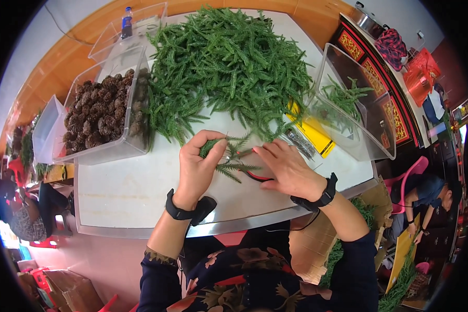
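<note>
A person's left hand (196, 165) pinches a small bunch of green artificial fir sprigs (230, 156) between thumb and fingers, holding it just above a white table (125, 190). The right hand (288, 169) lies beside it, fingers stretched toward the same sprigs and resting over a red-handled tool (256, 177) on the tabletop; whether that hand actually grips the tool cannot be told. Both wrists carry black bands. Beyond the hands, a large heap of loose green sprigs (229, 62) covers the middle of the table. To the left of the heap stands a clear plastic bin (101, 151) filled with brown pine cones (96, 117). To the right, a second clear bin (356, 104) holds a few sprigs, with a yellow packet (317, 136) lying just beside it.
</note>
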A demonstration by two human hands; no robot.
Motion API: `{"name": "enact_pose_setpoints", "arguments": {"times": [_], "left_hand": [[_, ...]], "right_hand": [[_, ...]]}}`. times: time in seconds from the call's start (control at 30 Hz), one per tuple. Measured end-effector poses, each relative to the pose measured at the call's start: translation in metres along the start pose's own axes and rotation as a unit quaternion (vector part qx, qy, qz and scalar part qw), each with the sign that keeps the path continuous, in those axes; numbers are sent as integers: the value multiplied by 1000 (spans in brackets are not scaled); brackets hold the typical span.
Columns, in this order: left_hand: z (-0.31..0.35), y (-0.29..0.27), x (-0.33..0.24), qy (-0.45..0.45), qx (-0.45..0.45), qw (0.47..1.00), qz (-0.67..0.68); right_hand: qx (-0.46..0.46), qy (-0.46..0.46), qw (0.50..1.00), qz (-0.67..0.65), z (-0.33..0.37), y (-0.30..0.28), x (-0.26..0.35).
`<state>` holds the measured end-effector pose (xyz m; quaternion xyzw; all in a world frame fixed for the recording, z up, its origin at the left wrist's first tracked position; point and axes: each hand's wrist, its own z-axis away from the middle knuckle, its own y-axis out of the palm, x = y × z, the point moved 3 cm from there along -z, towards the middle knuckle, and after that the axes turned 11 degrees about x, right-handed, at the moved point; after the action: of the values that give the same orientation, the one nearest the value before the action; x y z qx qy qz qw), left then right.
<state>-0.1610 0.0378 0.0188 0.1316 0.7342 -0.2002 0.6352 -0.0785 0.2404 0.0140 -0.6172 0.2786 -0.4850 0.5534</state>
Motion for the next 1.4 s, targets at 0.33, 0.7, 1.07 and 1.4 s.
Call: {"name": "enact_pose_setpoints", "arguments": {"times": [0.33,0.7,1.07,1.4], "left_hand": [[1,2,4,2,71,989,129],[-2,1,-1,30,88,994,58],[-1,2,-1,14,169,977,130],[3,0,2,-31,239,947,213]], "right_hand": [[33,113,985,128,-19,23,23],[52,167,915,-363,10,-31,-7],[42,11,975,-216,-1,-61,2],[68,-41,977,-197,-4,-66,2]]}}
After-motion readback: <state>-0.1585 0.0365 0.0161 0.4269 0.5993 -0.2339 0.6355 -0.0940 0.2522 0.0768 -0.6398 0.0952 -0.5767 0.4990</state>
